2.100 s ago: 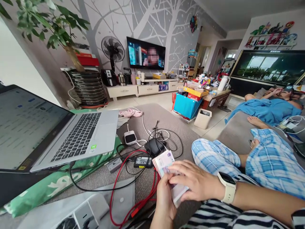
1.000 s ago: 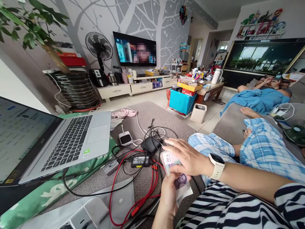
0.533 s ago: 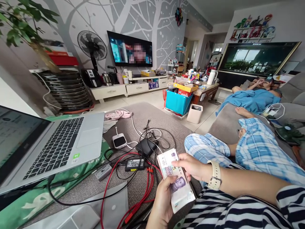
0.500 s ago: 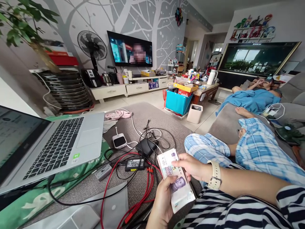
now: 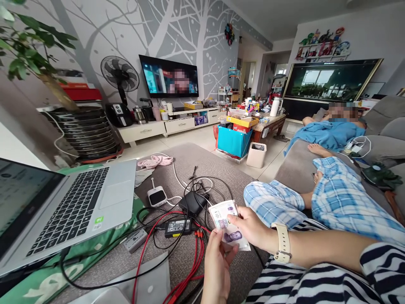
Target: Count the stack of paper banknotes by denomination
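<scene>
Banknotes [image 5: 224, 223] in fingers [image 5: 238, 221], portrait [image 5: 233, 236], print [image 5: 217, 213] illegible

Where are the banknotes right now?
In the head view, the banknotes are just right of centre in the lower half, held by the left hand and right hand, right of the labelled black adapter.

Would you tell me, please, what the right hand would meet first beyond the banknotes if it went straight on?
Past the banknotes, the right hand would probably meet the cable tangle around the black box, though depth is unclear.
</scene>
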Demonstrator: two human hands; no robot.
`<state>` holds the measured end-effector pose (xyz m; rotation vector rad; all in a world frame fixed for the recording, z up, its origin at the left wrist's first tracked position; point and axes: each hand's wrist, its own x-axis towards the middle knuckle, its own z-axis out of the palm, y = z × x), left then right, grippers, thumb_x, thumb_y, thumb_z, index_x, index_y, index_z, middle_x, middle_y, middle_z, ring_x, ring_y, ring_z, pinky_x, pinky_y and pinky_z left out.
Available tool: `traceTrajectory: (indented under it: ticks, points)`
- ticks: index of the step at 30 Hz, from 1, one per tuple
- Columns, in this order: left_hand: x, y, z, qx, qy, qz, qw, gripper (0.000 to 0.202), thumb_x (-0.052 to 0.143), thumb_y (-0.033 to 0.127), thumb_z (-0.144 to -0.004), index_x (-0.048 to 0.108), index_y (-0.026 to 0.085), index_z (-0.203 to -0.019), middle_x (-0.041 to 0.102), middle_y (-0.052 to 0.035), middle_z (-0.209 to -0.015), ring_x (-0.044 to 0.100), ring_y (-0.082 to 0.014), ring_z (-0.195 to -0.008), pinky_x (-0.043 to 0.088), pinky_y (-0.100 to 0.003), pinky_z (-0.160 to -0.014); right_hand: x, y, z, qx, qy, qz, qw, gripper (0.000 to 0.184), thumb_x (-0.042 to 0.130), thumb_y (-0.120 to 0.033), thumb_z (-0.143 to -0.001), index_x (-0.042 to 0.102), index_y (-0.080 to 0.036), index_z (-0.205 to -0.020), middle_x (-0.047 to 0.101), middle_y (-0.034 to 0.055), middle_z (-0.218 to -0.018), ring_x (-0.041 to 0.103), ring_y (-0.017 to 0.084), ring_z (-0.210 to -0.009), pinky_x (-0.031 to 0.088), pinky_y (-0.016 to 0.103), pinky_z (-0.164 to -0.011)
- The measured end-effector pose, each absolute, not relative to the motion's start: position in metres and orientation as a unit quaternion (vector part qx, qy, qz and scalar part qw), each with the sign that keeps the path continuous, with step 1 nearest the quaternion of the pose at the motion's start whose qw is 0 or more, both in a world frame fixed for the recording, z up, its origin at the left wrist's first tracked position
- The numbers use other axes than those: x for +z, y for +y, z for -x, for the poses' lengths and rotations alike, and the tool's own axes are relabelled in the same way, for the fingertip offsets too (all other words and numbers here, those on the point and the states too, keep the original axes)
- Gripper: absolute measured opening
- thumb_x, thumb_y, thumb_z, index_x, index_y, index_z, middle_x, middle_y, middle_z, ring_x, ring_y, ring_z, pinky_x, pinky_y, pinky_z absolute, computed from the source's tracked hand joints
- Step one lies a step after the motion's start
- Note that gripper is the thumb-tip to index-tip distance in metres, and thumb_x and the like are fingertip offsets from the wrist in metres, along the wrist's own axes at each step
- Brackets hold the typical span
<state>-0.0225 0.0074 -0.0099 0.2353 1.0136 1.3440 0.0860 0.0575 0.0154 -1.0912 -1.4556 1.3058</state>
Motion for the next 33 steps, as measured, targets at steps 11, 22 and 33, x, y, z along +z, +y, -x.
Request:
traceTrajectory:
  ticks: [11,22,33]
  points:
    - [-0.012,0.008,0.021,0.591,0.436,-0.099,0.672,0.033,0.065,0.032,-0.074,0.062,0.014,-0.101,0.068,-0.0113,-0.097,0.064,-0.0166,-0.067,0.054,-0.031,-0.059,0.019,0.043,-0.078,0.633,-0.446,0.390,0.498,0.038,0.063,-0.044,-0.078,0.062,-0.011,-0.097,0.068,0.0088,-0.083,0.063,0.018,-0.070,0.048,0.030,-0.066]
    - [-0.023,0.007,0.019,0.643,0.430,-0.227,0.592,0.047,0.078,0.048,-0.052,0.072,0.015,-0.085,0.071,-0.0085,-0.090,0.064,-0.0228,-0.084,0.051,-0.030,-0.072,0.031,0.038,-0.077,0.615,-0.463,0.383,0.511,0.040,0.063,-0.047,-0.078,0.064,-0.012,-0.097,0.067,0.0075,-0.082,0.060,0.018,-0.073,0.045,0.028,-0.066]
    - [-0.004,-0.002,0.010,0.677,0.418,-0.214,0.566,0.050,0.072,0.051,-0.059,0.070,0.013,-0.092,0.071,-0.0106,-0.096,0.063,-0.0276,-0.091,0.051,-0.036,-0.080,0.050,0.031,-0.066,0.584,-0.515,0.378,0.501,0.038,0.061,-0.047,-0.079,0.064,-0.012,-0.095,0.067,0.0063,-0.080,0.060,0.016,-0.070,0.046,0.027,-0.066]
